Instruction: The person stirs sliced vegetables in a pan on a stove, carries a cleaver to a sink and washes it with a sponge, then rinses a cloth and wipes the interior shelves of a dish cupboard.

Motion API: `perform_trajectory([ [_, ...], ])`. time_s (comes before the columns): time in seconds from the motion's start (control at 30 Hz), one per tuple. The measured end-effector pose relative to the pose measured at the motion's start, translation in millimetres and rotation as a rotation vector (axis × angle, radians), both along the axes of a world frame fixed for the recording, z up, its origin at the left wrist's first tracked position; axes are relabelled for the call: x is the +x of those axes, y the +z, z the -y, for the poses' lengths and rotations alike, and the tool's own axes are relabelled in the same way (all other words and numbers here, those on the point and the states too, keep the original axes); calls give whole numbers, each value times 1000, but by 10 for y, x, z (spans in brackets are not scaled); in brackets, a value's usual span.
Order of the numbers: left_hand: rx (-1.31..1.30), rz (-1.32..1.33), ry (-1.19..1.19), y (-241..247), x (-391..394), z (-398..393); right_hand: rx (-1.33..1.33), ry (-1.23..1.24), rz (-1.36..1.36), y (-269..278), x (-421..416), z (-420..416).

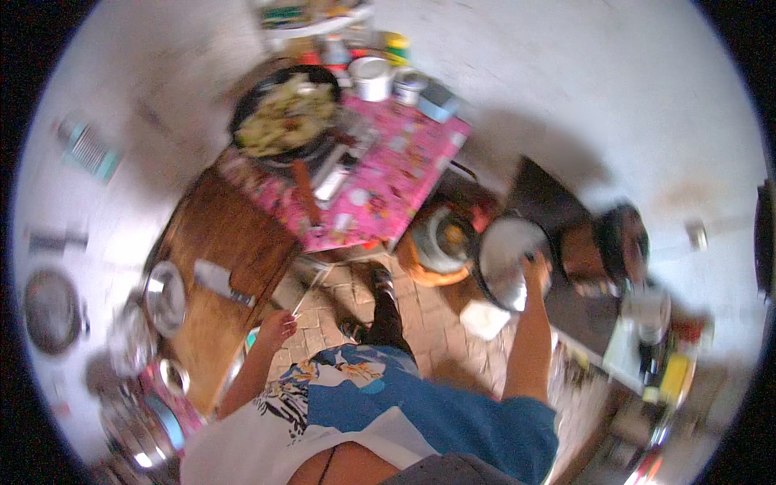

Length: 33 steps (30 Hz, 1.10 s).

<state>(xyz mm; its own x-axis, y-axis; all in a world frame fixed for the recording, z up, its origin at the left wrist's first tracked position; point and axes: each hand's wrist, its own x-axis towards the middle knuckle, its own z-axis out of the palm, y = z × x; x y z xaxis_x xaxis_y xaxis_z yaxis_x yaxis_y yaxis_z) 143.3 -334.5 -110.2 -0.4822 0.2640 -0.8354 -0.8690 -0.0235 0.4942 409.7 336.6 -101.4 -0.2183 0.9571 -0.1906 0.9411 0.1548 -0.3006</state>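
Observation:
My right hand (536, 270) grips the top of a round, dark-rimmed pot lid (506, 254), which is tilted and blurred. Just left of the lid sits an uncovered pot (433, 242) with something yellowish inside, surrounded by an orange-brown rim. Low on the left, my left hand (280, 329) is closed around a thin pale rod (312, 288); what its far end is I cannot tell. A cleaver (223, 282) lies on the wooden tabletop (242, 224) near that hand, its handle toward me. Beside the cleaver stands a metal bowl (165, 298).
A wok (288, 112) of chopped pale food, with a wooden handle, sits on a pink patterned tablecloth (388, 188). White tubs (371, 79) stand behind it. A dark counter (582, 315) runs along the right, with bottles (648, 357) farther along. A white block-like thing (485, 318) is below the lid.

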Motion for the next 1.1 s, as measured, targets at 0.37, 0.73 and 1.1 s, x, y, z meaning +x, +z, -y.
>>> perform_trajectory([
  [0.37,-162,-48,214,253,576,577,334,191,74,-128,-351,-98],
  [0.73,-148,-33,340,-147,1206,699,383,996,-355,2956,-3423,574],
  [1.1,-219,136,1031,-1117,3209,505,444,1572,-250,2890,-6338,2478],
])
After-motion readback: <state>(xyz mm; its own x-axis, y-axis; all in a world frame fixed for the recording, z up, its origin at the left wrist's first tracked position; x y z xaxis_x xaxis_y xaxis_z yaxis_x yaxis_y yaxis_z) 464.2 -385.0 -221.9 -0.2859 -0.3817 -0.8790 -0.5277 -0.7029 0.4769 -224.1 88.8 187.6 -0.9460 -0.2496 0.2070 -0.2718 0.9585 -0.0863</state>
